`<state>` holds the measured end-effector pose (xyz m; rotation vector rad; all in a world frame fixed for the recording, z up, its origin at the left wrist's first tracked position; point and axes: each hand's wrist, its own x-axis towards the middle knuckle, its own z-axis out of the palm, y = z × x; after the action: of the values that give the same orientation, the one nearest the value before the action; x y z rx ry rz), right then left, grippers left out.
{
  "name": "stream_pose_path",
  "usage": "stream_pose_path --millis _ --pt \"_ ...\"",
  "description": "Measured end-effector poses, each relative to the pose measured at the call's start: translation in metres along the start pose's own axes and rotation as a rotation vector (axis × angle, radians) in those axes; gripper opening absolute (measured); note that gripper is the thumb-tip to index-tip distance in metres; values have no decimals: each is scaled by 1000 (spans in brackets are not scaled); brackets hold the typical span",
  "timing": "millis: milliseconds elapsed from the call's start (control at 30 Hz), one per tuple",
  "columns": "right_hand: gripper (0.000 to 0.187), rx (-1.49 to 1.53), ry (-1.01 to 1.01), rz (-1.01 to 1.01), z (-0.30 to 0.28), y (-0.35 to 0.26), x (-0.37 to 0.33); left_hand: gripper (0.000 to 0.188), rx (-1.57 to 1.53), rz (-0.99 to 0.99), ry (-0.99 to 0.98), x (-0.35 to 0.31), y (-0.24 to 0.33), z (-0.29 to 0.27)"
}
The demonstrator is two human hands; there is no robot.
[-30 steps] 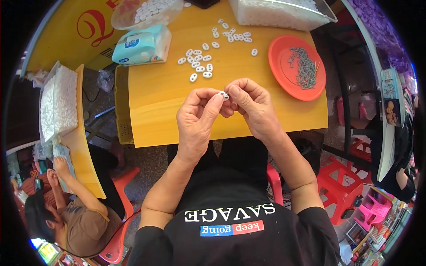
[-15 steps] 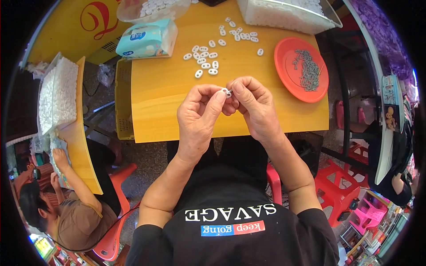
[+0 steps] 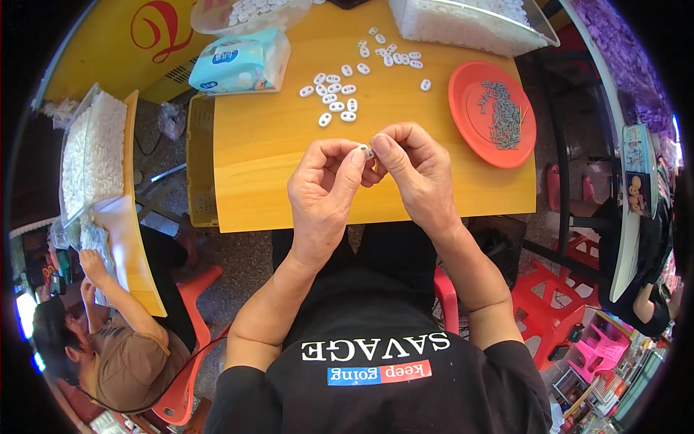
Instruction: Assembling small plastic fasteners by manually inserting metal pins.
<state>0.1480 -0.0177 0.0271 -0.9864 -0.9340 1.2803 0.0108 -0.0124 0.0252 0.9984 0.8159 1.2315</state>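
Observation:
Near the front edge of the table, my left hand pinches a small white oval two-holed piece between thumb and fingers. My right hand is closed in a pinch right against the piece's right side. Whatever its fingertips hold is hidden behind the thumb. Beyond my hands lie several loose white two-holed pieces, with a second scattered group farther back. To the right, a red plate carries a heap of small grey screw-like parts.
A blue tissue pack stands at the back left, beside a clear bowl of white pieces. A large clear bin sits at the back right. Another person works at a side table on the left. Red stools stand at right.
My right thumb and fingers have shifted slightly left, closer over the white piece. My left hand stays almost still. The person at left has moved their hand a little.

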Motion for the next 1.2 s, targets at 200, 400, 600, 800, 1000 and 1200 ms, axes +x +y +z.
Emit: stream_pose_path --millis 200,400,600,800,1000,1200 --pt "20 34 -27 76 -3 2 2 8 -12 -3 6 0 -2 -2" --pt "18 -22 -5 10 2 3 -1 9 -7 -6 21 -1 -1 0" --pt "14 -121 42 -112 9 13 -5 8 31 52 61 -5 -8 1" --pt "16 -165 46 -74 2 22 2 7 146 27 81 2 -15 -7" --pt "17 -119 29 92 -10 28 5 11 -58 -221 18 10 -19 -21" --pt "17 -222 -33 74 -21 22 6 15 -147 -306 34 9 -15 -24"
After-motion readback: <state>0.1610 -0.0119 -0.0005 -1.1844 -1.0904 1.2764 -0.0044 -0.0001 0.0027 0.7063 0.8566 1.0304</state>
